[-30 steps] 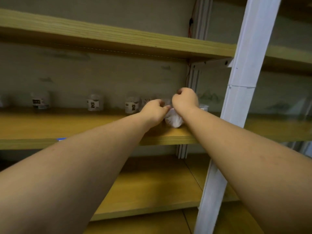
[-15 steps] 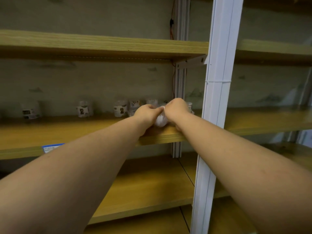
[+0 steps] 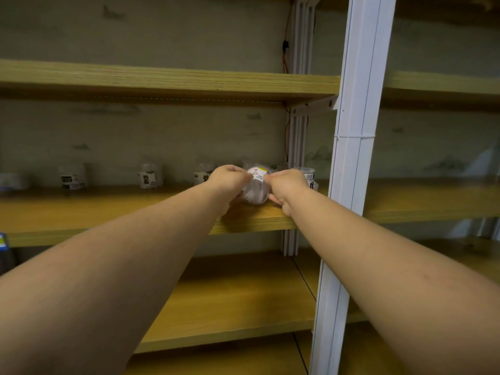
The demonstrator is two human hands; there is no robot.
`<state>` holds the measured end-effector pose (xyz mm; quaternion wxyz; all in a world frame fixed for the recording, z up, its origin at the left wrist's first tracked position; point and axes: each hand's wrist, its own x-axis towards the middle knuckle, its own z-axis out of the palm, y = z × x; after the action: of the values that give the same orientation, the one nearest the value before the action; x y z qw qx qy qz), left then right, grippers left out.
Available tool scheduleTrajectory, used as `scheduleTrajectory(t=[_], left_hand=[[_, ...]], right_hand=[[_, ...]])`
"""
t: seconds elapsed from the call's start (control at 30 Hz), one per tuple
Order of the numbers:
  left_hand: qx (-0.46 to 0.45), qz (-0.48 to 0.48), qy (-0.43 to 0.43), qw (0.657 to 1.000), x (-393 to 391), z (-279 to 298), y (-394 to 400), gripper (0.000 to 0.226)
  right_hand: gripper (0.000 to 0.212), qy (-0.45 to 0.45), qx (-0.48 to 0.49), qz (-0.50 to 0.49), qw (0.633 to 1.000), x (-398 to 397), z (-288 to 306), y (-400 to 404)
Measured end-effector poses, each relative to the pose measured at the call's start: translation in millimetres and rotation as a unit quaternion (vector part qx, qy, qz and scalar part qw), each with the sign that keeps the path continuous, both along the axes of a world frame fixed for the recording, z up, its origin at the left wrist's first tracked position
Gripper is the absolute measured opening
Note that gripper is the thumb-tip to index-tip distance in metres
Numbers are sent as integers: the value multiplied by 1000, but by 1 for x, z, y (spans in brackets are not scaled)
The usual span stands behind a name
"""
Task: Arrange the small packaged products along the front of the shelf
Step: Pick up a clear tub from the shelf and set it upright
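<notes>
Small packaged products stand along the back of the middle wooden shelf, and one of them, a clear plastic tub, is held between both hands near the shelf's front edge, just left of the white upright post. From the head camera, the held tub looks see-through and rounded, with a white label on its upper face carrying a yellow patch, a touch of red and some fine dark print (too small and blurred to read). The left hand has its fingers curled onto the tub's left side, thumb and fingertips pinching at the label's edge. The right hand grips the right side the same way, fingers curled round it, with the lower fingers close to the shelf board; whether the tub's base touches the wood cannot be told.

Behind the hands, against the grey wall, more tubs sit in a loose row: one far left, one further along, one just behind the left hand, and one beside the post behind the right hand. Each shows a white label with dark markings, none legible. A small blue tag shows at the shelf's front edge on the far left.
</notes>
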<state>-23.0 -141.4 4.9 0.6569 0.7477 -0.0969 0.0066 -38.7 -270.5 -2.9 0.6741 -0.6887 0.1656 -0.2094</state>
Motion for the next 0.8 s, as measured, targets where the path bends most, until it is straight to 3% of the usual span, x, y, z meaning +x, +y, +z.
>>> scheduleTrajectory(t=[0.03, 0.13, 0.23, 0.4, 0.57, 0.73, 0.8], left_hand=[[-1, -4, -3, 1000, 0, 0, 1, 13], [-3, -31, -11, 999, -3, 3, 4, 53], [19, -39, -42, 998, -3, 0, 13, 85], [-11, -57, -87, 994, -3, -6, 38, 48], [-72, -93, -92, 989, -11, -6, 76, 53], [-33, -29, -102, 994, -13, -3, 121, 56], [-38, -9, -102, 994, -8, -2, 142, 46]], right_hand=[[6, -16, 9, -2, 1000, 0, -1, 0], [10, -50, 16, -2, 999, -1, -3, -1], [38, -86, 13, 19, 996, -1, -4, 3], [60, -137, 1, 92, 986, 0, -3, 22], [67, -148, -10, 174, 973, 15, -6, 56], [63, -167, -39, 172, 970, 24, -4, 102], [59, -163, -27, 178, 970, 32, -2, 121]])
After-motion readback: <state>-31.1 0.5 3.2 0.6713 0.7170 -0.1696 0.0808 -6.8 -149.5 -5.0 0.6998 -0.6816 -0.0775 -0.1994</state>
